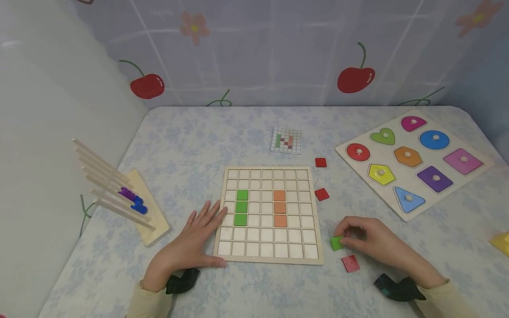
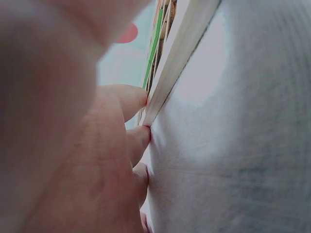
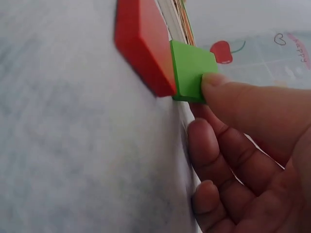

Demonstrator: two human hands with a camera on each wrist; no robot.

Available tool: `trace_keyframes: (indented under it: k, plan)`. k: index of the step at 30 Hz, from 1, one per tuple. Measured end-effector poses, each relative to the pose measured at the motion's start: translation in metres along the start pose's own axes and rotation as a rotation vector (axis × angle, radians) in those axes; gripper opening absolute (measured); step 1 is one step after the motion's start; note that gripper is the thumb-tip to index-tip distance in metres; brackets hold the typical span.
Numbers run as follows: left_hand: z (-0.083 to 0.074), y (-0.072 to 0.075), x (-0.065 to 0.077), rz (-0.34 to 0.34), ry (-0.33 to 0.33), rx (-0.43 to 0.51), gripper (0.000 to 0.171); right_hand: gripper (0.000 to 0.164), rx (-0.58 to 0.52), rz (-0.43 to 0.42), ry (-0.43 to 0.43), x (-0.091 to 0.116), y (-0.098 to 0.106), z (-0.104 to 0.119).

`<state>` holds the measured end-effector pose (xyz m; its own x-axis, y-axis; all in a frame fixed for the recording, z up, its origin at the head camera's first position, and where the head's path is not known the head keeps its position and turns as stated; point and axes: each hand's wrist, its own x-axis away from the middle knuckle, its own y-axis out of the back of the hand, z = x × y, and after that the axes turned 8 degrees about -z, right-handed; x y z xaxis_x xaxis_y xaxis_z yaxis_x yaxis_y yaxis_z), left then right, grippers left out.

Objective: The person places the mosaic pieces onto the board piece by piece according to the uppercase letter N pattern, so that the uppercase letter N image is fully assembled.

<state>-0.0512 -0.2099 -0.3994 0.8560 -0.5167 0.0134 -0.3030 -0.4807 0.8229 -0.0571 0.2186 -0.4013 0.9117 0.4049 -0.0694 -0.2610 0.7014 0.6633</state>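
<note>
A wooden grid board [image 1: 267,257] lies in the middle of the table. Three green square tiles [image 1: 241,207] form a column in its left part, and three orange tiles [image 1: 280,208] form one further right. My left hand [image 1: 195,238] rests at the board's left edge, fingers spread, fingertips at the frame. To the right of the board, my right hand [image 1: 367,240] pinches a green tile [image 3: 192,70] between thumb and fingers, the tile tilted up close over the tabletop. A red tile [image 1: 351,263] lies just below that hand. Two more red tiles, an upper one [image 1: 320,162] and a lower one [image 1: 322,194], lie beside the board.
Behind the board lies a small printed pattern card [image 1: 286,140] with a coloured grid. At the right stands a knobbed shape puzzle board [image 1: 405,207]. A wooden peg rack [image 1: 153,221] with purple and blue pieces is at the left. Part of a yellow object [image 1: 502,243] shows at the right edge.
</note>
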Motion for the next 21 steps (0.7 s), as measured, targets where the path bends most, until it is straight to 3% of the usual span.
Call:
trace_keyframes:
  k: [7, 12, 16, 21]
  plan:
    - [0.000, 0.000, -0.001, -0.004, -0.007, 0.006, 0.110, 0.018, -0.030, -0.008, -0.034, -0.004, 0.005, 0.002]
    - [0.000, 0.000, 0.000, -0.003, -0.007, 0.009, 0.110, 0.011, -0.129, -0.075, -0.082, -0.019, 0.001, 0.016]
    - [0.000, 0.000, 0.000, 0.003, -0.002, 0.010, 0.110, 0.012, -0.227, -0.116, -0.099, -0.040, -0.014, 0.034]
    - [0.001, 0.000, 0.000, 0.007, -0.001, 0.003, 0.111, 0.010, -0.316, -0.083, -0.053, -0.069, -0.044, 0.059]
